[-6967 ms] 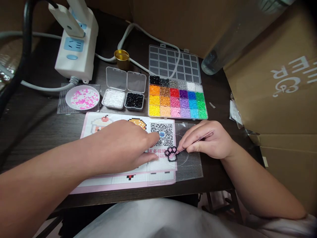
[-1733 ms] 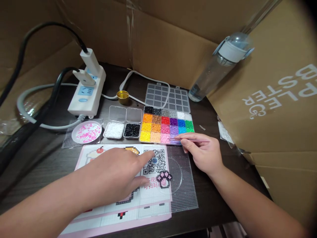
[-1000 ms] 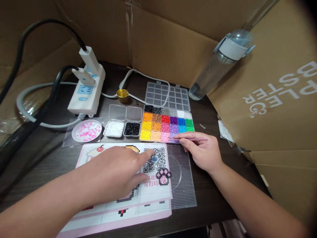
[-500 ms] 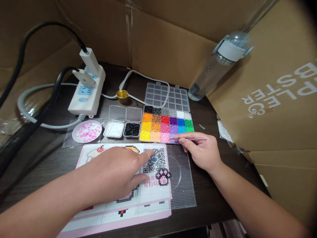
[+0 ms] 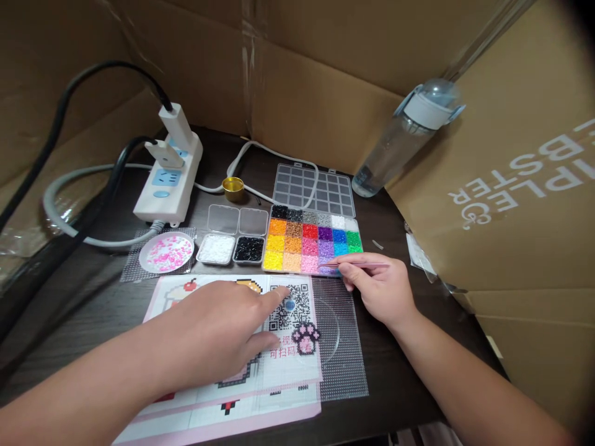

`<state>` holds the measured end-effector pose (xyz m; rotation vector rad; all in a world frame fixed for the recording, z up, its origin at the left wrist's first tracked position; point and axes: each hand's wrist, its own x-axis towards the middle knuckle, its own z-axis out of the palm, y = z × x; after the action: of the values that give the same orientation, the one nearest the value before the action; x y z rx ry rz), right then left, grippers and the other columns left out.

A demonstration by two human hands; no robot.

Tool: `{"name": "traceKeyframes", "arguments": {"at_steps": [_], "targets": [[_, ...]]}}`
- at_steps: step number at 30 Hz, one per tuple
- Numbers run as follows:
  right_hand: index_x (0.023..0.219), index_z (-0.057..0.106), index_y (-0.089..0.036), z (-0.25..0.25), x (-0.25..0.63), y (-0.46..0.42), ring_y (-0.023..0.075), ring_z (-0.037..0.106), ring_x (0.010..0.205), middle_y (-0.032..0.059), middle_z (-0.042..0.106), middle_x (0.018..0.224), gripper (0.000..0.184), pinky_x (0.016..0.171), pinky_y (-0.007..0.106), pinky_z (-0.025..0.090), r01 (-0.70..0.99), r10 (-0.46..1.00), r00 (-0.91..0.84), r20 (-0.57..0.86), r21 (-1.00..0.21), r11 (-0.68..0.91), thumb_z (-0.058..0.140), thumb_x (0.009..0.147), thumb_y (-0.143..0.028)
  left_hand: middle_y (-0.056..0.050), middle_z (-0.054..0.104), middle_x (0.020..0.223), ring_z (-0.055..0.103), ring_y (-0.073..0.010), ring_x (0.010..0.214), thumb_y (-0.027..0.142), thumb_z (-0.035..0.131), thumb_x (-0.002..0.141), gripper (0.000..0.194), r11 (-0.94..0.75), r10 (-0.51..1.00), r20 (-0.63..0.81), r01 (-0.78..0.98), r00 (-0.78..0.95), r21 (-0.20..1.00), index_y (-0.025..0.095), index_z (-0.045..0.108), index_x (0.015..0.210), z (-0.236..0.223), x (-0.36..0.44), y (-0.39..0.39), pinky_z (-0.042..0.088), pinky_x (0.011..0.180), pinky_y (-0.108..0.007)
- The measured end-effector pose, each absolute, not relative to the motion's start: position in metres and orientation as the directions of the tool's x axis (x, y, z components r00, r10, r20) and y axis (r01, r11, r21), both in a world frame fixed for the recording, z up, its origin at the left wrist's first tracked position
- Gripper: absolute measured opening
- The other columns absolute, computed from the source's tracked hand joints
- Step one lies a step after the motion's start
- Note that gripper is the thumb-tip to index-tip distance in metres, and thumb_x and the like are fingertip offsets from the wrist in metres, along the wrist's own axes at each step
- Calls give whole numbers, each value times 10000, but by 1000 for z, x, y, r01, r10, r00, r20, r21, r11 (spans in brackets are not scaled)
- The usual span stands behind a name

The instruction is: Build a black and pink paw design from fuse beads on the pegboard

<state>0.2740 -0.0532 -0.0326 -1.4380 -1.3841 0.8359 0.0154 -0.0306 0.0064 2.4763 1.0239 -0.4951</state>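
Note:
My right hand [image 5: 379,285] is closed around pink tweezers [image 5: 365,265], whose tips reach over the pink and lilac compartments at the near edge of the bead box [image 5: 309,241]. My left hand [image 5: 227,331] lies over the printed pattern sheet [image 5: 223,402], thumb and index finger apart, the index finger touching near the QR code [image 5: 302,303]. Beside those fingertips a paw shape of black and pink beads [image 5: 305,339] rests on a clear pegboard [image 5: 341,347], which partly overlaps the sheet. My left palm hides much of the printed patterns.
Small boxes of white beads [image 5: 216,249] and black beads [image 5: 248,249] stand left of the bead box. Farther left are a white dish [image 5: 145,259] with pink beads and a power strip [image 5: 170,179] with cables. A gold cup [image 5: 233,189] and a water bottle [image 5: 395,142] stand behind.
The view has shifted slightly, so everything appears a little lower. Both hands keep nearly the same pose, the tweezers still over the near edge of the bead box.

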Motion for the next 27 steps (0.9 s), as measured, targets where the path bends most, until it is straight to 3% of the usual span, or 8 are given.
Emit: {"name": "traceKeyframes", "arguments": {"at_steps": [5, 8, 12, 16, 23, 27], "targets": [[911, 863, -235, -37, 286, -60, 97, 572, 500, 25, 750, 651, 99, 502, 234, 473, 165, 993, 31, 117, -980, 111, 775, 887, -273, -103, 774, 871, 722, -300, 759, 443, 550, 992, 629, -679, 563, -484, 709, 670, 191, 235, 468, 1579, 7, 17, -29, 504, 642, -369], [924, 863, -237, -36, 290, -67, 90, 583, 520, 71, 825, 881, 94, 500, 238, 485, 89, 983, -155, 101, -989, 116, 772, 908, -255, -86, 765, 852, 699, -271, 704, 445, 554, 988, 631, -686, 553, -486, 701, 676, 194, 248, 459, 1580, 7, 18, -29, 439, 587, -336], [930, 861, -228, -31, 288, -69, 131, 695, 597, 76, 840, 903, 87, 521, 237, 547, -11, 929, -344, 137, -990, 142, 799, 879, -194, -91, 763, 868, 686, -266, 704, 453, 549, 986, 640, -677, 548, -506, 709, 666, 198, 238, 451, 1581, 6, 19, -28, 391, 575, -330], [913, 859, -193, -29, 285, -67, 192, 792, 750, 92, 843, 875, 67, 692, 284, 633, 6, 863, -467, 193, -975, 221, 816, 862, -181, -89, 750, 837, 668, -272, 687, 481, 536, 981, 656, -687, 551, -489, 700, 676, 193, 232, 449, 1582, 3, 20, -28, 367, 575, -337], [919, 843, -164, -32, 283, -67, 196, 811, 783, 104, 844, 882, 86, 702, 278, 645, 38, 804, -547, 232, -953, 301, 806, 857, -118, -66, 722, 770, 643, -267, 652, 516, 541, 967, 650, -694, 558, -458, 692, 692, 200, 253, 478, 1559, -2, 16, -29, 338, 568, -328], [924, 841, -153, -34, 281, -67, 196, 805, 773, 115, 842, 886, 89, 697, 288, 647, 26, 800, -550, 239, -953, 302, 801, 859, -108, -82, 760, 855, 658, -272, 674, 507, 574, 943, 619, -697, 566, -419, 684, 710, 218, 271, 523, 1513, -5, 15, -28, 335, 565, -326]]}}
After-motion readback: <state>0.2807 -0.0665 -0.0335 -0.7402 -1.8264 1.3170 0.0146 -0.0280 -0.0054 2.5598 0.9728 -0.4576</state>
